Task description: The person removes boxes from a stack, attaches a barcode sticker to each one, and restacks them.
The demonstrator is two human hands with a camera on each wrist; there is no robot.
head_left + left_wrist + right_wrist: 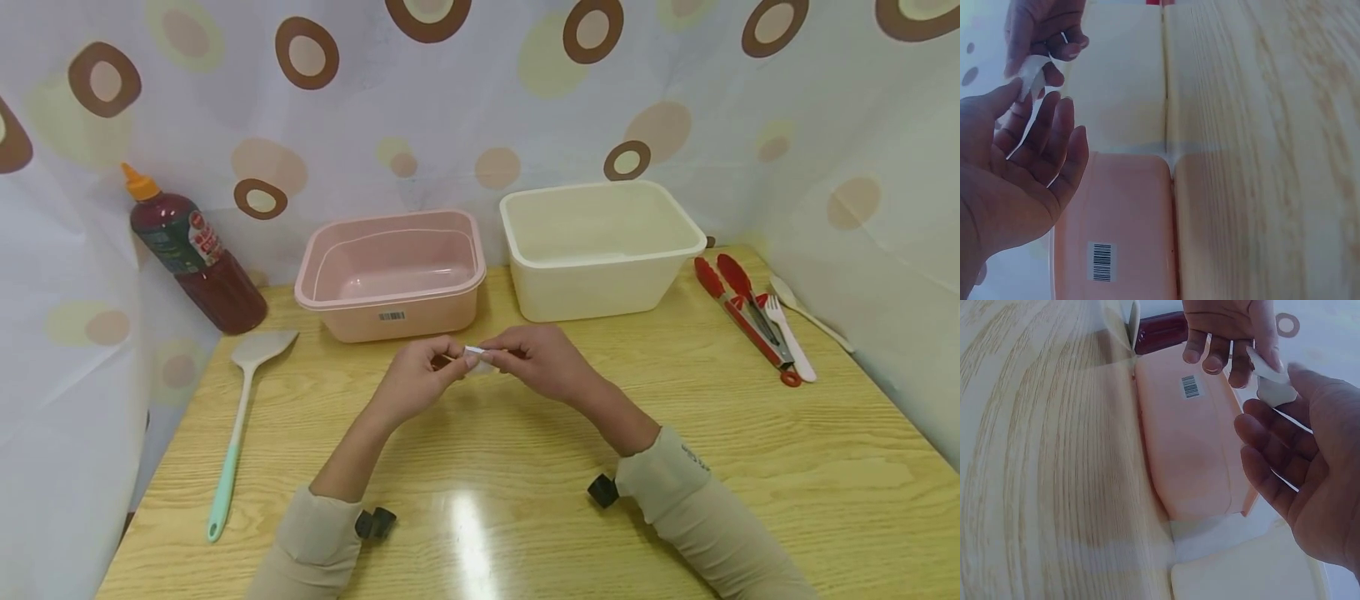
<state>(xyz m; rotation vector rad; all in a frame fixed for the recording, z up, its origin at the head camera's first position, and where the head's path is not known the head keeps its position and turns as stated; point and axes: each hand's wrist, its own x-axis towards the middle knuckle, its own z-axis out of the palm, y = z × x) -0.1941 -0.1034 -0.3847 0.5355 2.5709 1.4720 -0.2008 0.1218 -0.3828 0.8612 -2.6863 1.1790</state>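
Over the middle of the table, my left hand (411,383) and right hand (553,362) meet at a small, thin white piece (476,350) that looks like folded paper or film. The left thumb and forefinger pinch one side of it. My right thumb and forefinger pinch the other. Seen from the left wrist, the white piece (1034,72) is bent, and the left hand's other fingers are loosely curved. In the right wrist view the piece (1275,390) shows two flaps, one partly behind the fingers. What exactly it is cannot be made out.
Behind the hands stand a pink basin (397,312) and a cream bin (596,292). At left are a red sauce bottle (198,258) and a turner (243,408) with a mint handle. Red-tipped tongs (750,321), a white fork (791,342) and a pale spoon (810,312) lie at right.
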